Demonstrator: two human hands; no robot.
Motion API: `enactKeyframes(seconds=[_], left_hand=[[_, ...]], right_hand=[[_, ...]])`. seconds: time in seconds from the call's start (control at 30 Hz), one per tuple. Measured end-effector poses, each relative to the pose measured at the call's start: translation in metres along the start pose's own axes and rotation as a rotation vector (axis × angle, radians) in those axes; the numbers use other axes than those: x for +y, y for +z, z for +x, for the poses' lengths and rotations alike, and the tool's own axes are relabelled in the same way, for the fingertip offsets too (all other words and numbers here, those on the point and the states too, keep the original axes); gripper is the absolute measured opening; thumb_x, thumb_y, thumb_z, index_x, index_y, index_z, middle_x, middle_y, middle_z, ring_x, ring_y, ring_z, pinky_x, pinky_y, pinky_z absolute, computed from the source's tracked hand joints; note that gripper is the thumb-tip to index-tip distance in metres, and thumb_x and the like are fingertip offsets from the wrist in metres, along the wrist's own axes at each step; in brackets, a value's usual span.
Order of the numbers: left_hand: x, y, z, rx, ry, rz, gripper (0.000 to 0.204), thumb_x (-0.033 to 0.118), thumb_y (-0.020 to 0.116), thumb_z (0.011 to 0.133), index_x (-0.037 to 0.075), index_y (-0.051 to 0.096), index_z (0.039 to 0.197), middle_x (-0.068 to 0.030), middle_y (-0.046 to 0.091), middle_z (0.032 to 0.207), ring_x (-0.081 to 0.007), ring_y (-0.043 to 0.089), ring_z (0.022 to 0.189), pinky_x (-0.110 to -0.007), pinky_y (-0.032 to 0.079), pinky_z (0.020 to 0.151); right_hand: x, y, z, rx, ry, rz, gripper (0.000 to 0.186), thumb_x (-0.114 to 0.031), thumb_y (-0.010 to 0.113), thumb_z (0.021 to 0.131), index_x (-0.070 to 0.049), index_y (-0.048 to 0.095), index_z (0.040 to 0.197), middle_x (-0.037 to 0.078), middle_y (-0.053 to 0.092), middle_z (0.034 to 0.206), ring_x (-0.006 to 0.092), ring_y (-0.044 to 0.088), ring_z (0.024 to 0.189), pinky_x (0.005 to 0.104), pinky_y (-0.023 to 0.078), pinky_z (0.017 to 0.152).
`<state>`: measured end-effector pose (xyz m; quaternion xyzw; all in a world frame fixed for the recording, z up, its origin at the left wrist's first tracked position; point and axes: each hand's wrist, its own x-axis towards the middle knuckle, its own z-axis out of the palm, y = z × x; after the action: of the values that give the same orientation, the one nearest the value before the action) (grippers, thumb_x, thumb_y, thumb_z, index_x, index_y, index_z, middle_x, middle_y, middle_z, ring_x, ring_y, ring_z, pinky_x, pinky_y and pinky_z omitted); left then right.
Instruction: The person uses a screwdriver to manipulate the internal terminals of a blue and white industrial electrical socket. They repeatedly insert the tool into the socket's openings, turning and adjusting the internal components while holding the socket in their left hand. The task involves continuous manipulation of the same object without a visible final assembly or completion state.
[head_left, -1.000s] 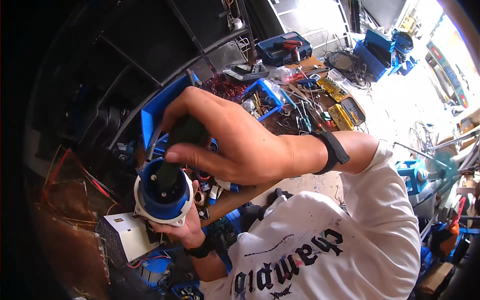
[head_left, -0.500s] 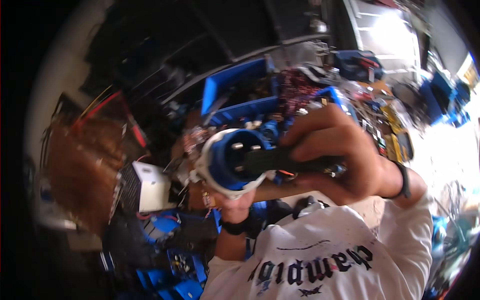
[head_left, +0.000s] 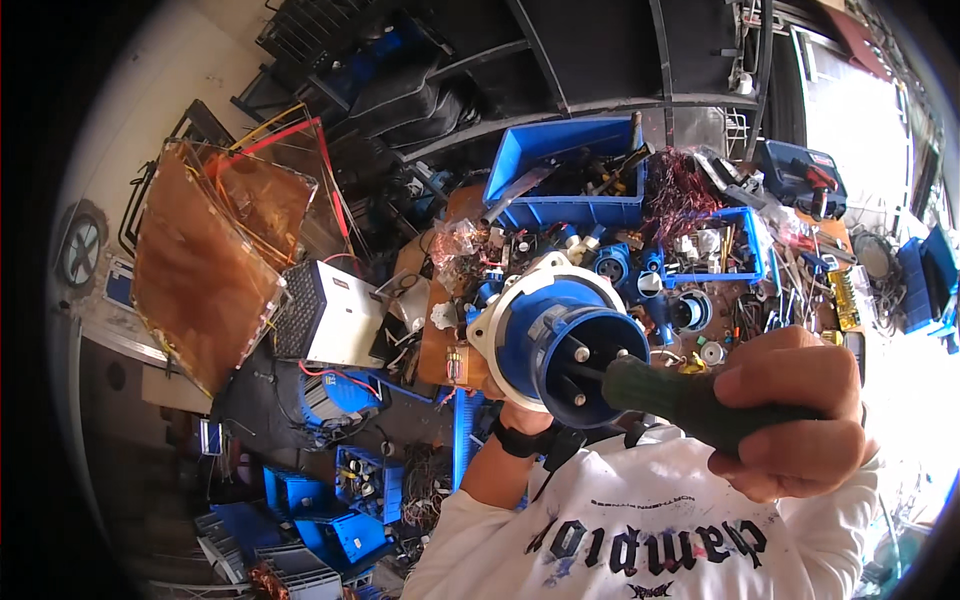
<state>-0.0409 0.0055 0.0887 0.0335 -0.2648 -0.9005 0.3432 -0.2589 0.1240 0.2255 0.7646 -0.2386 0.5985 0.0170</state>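
A large blue industrial plug (head_left: 530, 322) with a white flange is held up in front of my white shirt. Several metal pins stand inside its round collar, which faces toward the right. My left hand (head_left: 524, 416) grips the plug from behind and below, its fingers mostly hidden by the flange. In my right hand (head_left: 800, 405), fingers are wrapped round the dark green handle of a screwdriver (head_left: 680, 396). The screwdriver's shaft reaches into the collar among the pins; its tip is out of sight, so I cannot tell whether it touches a screw.
Behind lies a bench crowded with loose parts, a blue crate (head_left: 570, 212) of tools, a smaller blue tray (head_left: 712, 275) and other blue sockets (head_left: 611, 264). To the left stand a white box (head_left: 345, 318) and brown panels (head_left: 205, 270). Blue bins (head_left: 352, 537) sit lower left.
The plug has shifted right in the picture and its opening has turned rightward. My right hand with the screwdriver sits lower and farther right. The earlier picture was blurred.
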Motion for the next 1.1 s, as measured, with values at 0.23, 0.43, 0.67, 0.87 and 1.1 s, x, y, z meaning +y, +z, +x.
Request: enactKeyframes(seconds=[0.23,0.43,0.67,0.87,1.1], left_hand=[[0.002,0.016,0.008,0.028,0.056,0.152,0.09,0.056,0.063,0.087,0.007,0.024,0.152,-0.0165,0.041,0.149,-0.0344,0.051,0.129,-0.055,0.044,0.105],[0.002,0.007,0.006,0.008,0.082,0.195,0.094,0.057,0.065,0.084,0.007,0.024,0.152,-0.0164,0.042,0.149,-0.0332,0.05,0.13,-0.053,0.044,0.106],[0.0,0.003,0.008,-0.008,0.165,0.266,0.098,0.059,0.068,0.081,0.007,0.024,0.152,-0.0163,0.042,0.149,-0.0317,0.049,0.131,-0.051,0.043,0.108],[0.001,0.003,0.012,-0.02,0.225,0.305,0.101,0.06,0.07,0.079,0.007,0.024,0.152,-0.0162,0.042,0.148,-0.0304,0.049,0.132,-0.049,0.042,0.109],[0.001,-0.001,0.006,-0.005,0.247,0.333,0.105,0.062,0.072,0.076,0.006,0.024,0.152,-0.0161,0.042,0.148,-0.0289,0.048,0.133,-0.047,0.042,0.11]], right_hand=[[-0.01,-0.01,0.005,-0.073,0.147,0.014,0.041,-0.015,0.083,0.076,-0.013,0.053,0.105,0.021,0.056,0.103,0.0223,0.056,0.071,0.0313,0.05,0.06],[-0.022,-0.016,0.019,-0.11,0.279,-0.011,0.046,-0.018,0.085,0.074,-0.011,0.052,0.105,0.023,0.057,0.101,0.0214,0.055,0.07,0.0305,0.048,0.062],[-0.005,-0.014,0.002,0.042,0.372,-0.049,0.048,-0.014,0.084,0.075,0.001,0.051,0.107,0.025,0.058,0.103,0.0242,0.06,0.079,0.0309,0.052,0.068],[0.004,-0.019,-0.009,-0.069,0.381,-0.136,0.05,-0.017,0.078,0.082,0.0,0.044,0.114,0.023,0.056,0.104,0.0222,0.056,0.09,0.0311,0.05,0.075],[0.013,-0.019,0.012,-0.263,0.103,0.022,0.034,-0.002,0.079,0.069,-0.009,0.058,0.094,0.021,0.062,0.105,0.0261,0.062,0.074,0.034,0.053,0.064]])
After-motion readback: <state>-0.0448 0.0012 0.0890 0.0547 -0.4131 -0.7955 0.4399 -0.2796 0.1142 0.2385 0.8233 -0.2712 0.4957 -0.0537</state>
